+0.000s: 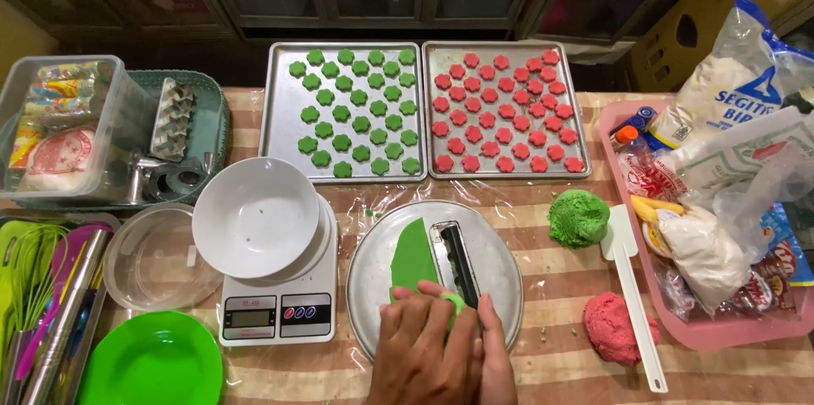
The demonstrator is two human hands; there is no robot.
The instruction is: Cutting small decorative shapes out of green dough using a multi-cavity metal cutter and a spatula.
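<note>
Both hands sit at 6 o'clock on the round metal plate (492,244). The left hand (415,346) lies palm down, fingers close together, over the near end of a flattened green dough sheet (413,254). The right hand (494,354) lies just beside it, fingers bent. A small piece of green dough (456,301) shows between the two hands, pinched by their fingertips; which hand bears the grip cannot be told. A black and silver cutter (456,254) lies on the plate, touching the sheet's right edge.

At 12 o'clock from the plate stand two trays: the left tray (275,117) carries green flower-shaped cookies (360,125), the right tray (585,117) carries red ones (504,112).

At 3 o'clock lies a green dough ball (578,218); at 4 o'clock a red dough ball (612,327). A white spatula (632,286) lies between them.

At 9 o'clock a white bowl (254,217) rests on a kitchen scale (278,316). Further out at 9 o'clock is a clear bowl (153,261); at 8 o'clock, a green bowl (157,363).

A pink tray (721,333) of bagged ingredients occupies the far right edge.
</note>
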